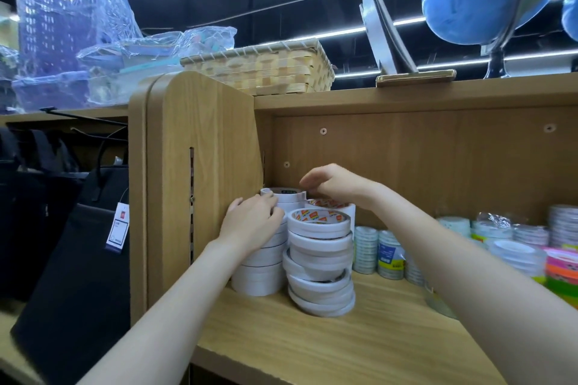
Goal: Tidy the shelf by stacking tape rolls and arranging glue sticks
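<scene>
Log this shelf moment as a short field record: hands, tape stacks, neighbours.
left hand: rests against the left stack of white tape rolls
right hand: fingers curled over that stack's top roll
front stack: leaning, rolls offset
neighbours: clear tape rolls to the right
shelf: wooden

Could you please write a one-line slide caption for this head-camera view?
Left hand steadies a tall stack of white tape rolls while the right hand reaches over its top, on a wooden shelf.

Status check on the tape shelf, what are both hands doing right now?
Left hand steadying tall white tape stack. Right hand curled at its top roll. Leaning front stack crowds alongside.
</scene>
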Action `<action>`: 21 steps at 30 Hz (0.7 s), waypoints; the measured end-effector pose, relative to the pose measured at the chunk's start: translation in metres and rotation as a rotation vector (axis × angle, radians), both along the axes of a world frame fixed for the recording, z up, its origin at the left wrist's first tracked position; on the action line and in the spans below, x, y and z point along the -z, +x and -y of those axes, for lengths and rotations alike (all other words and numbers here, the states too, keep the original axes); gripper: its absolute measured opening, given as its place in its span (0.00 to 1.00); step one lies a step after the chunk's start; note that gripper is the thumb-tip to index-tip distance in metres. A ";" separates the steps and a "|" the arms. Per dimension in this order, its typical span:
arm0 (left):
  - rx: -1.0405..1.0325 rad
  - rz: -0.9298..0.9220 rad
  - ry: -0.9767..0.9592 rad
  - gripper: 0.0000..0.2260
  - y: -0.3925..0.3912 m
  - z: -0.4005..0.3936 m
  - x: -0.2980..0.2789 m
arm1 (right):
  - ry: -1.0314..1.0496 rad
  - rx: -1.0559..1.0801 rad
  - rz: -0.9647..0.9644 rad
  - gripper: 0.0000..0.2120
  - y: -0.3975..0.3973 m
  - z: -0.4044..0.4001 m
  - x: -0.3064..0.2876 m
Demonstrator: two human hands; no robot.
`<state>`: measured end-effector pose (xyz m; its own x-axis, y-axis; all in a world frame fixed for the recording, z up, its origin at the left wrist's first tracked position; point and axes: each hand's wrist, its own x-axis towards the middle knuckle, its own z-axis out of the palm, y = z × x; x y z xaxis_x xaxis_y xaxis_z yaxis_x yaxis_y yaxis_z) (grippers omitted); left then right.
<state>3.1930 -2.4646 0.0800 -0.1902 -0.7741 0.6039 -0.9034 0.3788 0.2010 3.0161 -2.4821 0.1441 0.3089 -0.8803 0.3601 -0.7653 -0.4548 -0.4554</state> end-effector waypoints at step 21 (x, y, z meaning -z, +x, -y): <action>0.204 -0.582 0.190 0.28 -0.034 -0.072 0.074 | 0.223 -0.178 0.380 0.40 -0.037 -0.085 0.083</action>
<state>3.1590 -2.3923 0.0055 -0.0280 -0.8605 0.5086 -0.5398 0.4413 0.7169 2.9792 -2.3967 0.0611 0.3452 -0.8942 0.2851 -0.4449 -0.4234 -0.7892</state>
